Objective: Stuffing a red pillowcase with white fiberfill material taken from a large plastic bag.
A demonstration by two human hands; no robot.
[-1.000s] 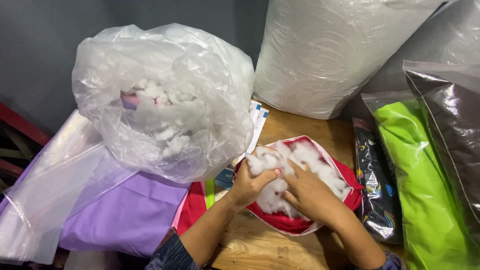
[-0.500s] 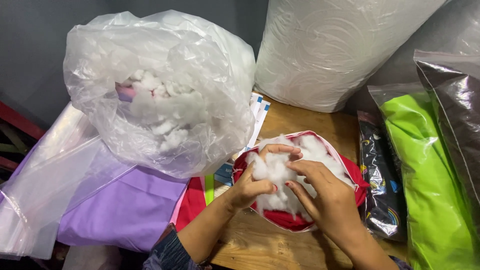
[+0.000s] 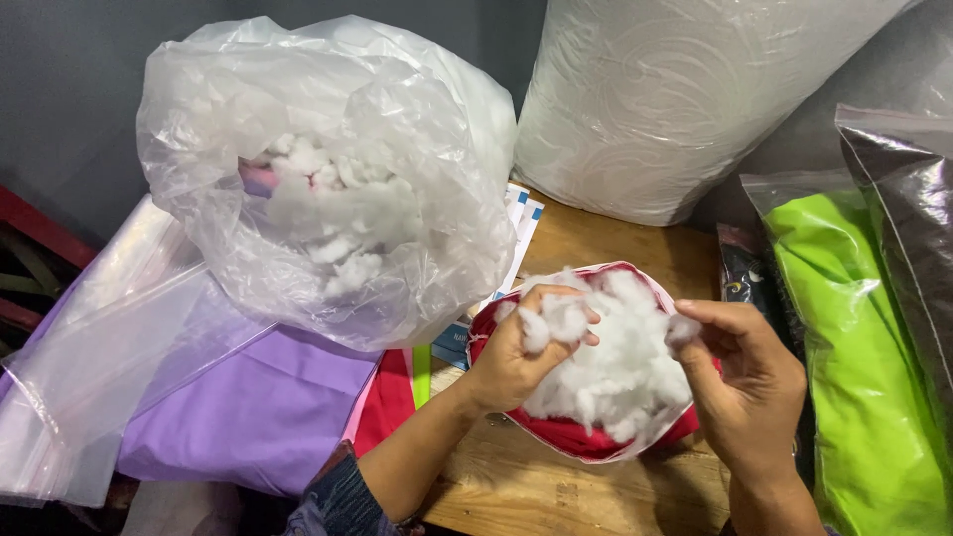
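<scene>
Wooden tabletop [image 3: 596, 238] runs under everything we work on, with a dark grey wall behind. Our right hand [image 3: 749, 382], which half a second ago lay pressed among the fibres beside the left, has pulled away to the right with a small tuft of white stuffing [image 3: 615, 357] pinched between thumb and fingertips, the other fingers loosely curled. Our left hand [image 3: 521, 352] stays at the near rim of the red fabric cover [image 3: 581, 437], fingers closed round a clump of the same stuffing, which sits heaped in the cover's open mouth at the table's front edge. We judge the filling is being teased apart and the cover looks nearly full. Counting: two hands, one red cover, one clear plastic bag of loose stuffing [image 3: 328, 189] to the left, one big white sack [image 3: 675, 99] behind, one purple packet [image 3: 248, 407], one green packet [image 3: 854, 347], and one dark packet [image 3: 908, 218] at the far right.
</scene>
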